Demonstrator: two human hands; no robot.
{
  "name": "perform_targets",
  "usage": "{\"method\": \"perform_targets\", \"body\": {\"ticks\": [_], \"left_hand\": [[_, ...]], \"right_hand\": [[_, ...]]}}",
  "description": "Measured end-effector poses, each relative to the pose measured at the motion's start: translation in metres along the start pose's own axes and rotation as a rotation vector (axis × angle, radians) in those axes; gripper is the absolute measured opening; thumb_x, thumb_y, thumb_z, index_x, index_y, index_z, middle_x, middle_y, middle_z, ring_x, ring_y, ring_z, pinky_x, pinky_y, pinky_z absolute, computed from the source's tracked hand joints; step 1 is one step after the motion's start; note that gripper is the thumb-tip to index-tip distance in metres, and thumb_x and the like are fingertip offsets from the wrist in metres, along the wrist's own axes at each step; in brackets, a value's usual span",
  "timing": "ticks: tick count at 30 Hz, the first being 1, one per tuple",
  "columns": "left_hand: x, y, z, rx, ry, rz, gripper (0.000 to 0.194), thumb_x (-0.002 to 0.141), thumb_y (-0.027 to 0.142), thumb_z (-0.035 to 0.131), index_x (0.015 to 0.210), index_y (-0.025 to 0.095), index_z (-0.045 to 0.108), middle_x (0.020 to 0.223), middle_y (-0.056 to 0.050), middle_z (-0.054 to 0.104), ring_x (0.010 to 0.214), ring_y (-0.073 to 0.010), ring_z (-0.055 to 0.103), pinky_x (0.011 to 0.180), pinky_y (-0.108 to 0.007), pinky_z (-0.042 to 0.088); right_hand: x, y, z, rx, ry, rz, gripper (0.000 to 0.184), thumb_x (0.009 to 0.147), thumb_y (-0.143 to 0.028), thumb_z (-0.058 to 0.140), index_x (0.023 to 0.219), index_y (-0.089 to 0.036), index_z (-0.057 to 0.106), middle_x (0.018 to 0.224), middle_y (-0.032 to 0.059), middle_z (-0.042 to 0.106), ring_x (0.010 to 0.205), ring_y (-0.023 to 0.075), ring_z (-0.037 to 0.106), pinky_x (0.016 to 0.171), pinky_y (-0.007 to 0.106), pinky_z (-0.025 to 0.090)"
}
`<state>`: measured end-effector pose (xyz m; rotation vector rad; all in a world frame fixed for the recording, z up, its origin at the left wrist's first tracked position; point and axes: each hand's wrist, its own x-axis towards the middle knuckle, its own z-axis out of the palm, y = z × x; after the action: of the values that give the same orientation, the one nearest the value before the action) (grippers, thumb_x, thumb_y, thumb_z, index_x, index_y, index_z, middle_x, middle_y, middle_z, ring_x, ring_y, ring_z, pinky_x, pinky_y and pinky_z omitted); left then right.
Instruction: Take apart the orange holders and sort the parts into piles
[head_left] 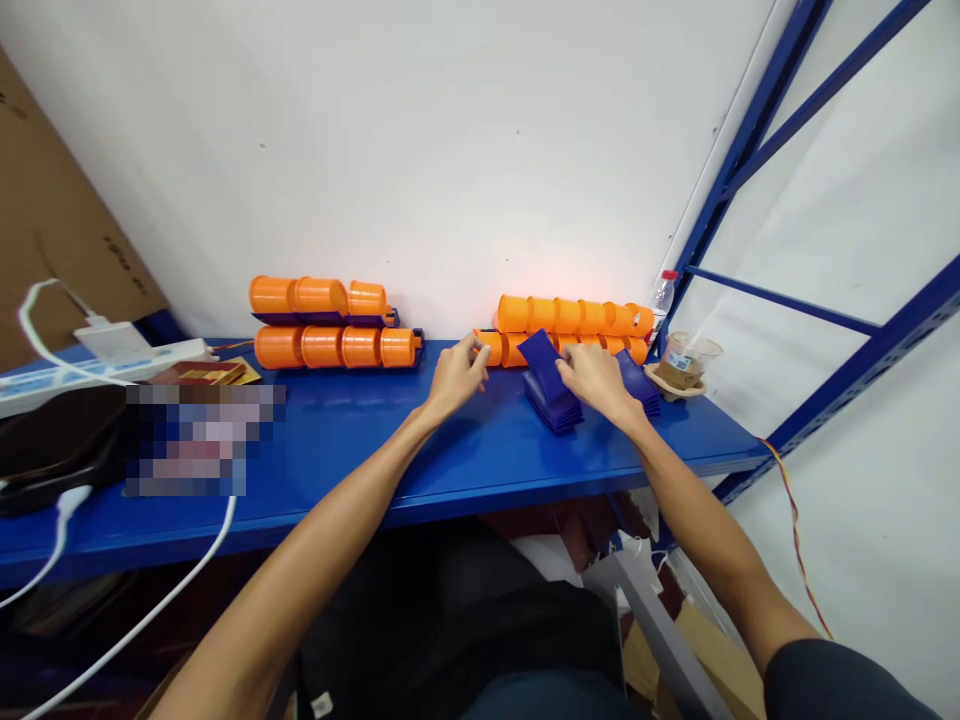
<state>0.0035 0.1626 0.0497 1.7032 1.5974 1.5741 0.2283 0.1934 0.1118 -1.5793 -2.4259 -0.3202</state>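
Right hand point(596, 378) pinching a blue strip point(543, 362) at its 9 o'clock, stack point(561, 418) just beneath; left hand point(454, 380) loosely open near cups point(514, 312) at 2 o'clock; apparently separating strips, next move wants one freed cleanly.

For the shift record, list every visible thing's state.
Left hand: half open, nothing visibly held
Right hand: holding a blue piece
Blue stacks: pieces layered
Left orange cylinders: lying sideways, two tiers
Right orange cylinders: lying sideways, two tiers
Bottle: upright, red cap on
Plastic cup: upright, partly filled
Power strip: adapter apparently plugged in
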Motion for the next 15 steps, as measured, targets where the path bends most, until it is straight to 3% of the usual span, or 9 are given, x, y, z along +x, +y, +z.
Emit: {"method": "perform_targets", "body": {"ticks": [4,7,13,15], "left_hand": [[0.003,-0.006,-0.008,0.282,-0.005,0.012,0.017,0.100,0.029,0.054,0.083,0.026,0.055,0.062,0.000,0.067,0.058,-0.0202,0.067,0.065,-0.028,0.044],[0.001,-0.001,-0.010,0.413,-0.029,0.000,0.017,0.101,0.029,0.051,0.088,0.025,0.061,0.069,-0.003,0.071,0.067,-0.0231,0.070,0.068,-0.029,0.044],[0.000,0.003,-0.011,0.523,-0.061,-0.014,0.025,0.102,0.031,0.047,0.106,0.021,0.070,0.084,-0.008,0.078,0.079,-0.0257,0.073,0.072,-0.031,0.047],[0.000,0.003,-0.011,0.533,-0.062,-0.012,0.026,0.102,0.031,0.046,0.107,0.021,0.070,0.086,-0.008,0.078,0.080,-0.0258,0.074,0.073,-0.031,0.047]], "right_hand": [[0.004,0.011,0.009,-0.086,-0.058,0.001,0.032,0.102,-0.030,0.047,0.101,-0.018,0.076,0.111,0.0177,0.079,0.108,0.0352,0.075,0.078,0.037,0.051],[-0.002,0.009,0.016,-0.113,-0.088,-0.029,0.033,0.104,-0.036,0.048,0.110,-0.017,0.074,0.114,0.0179,0.078,0.109,0.0351,0.074,0.083,0.040,0.053],[-0.020,-0.005,0.019,-0.075,0.093,-0.058,0.037,0.107,-0.038,0.049,0.136,-0.018,0.062,0.134,0.0181,0.067,0.128,0.0316,0.062,0.088,0.037,0.055],[-0.028,-0.012,0.023,-0.079,0.099,-0.091,0.043,0.107,-0.044,0.050,0.138,-0.017,0.060,0.137,0.0206,0.063,0.129,0.0337,0.059,0.091,0.040,0.056]]}}
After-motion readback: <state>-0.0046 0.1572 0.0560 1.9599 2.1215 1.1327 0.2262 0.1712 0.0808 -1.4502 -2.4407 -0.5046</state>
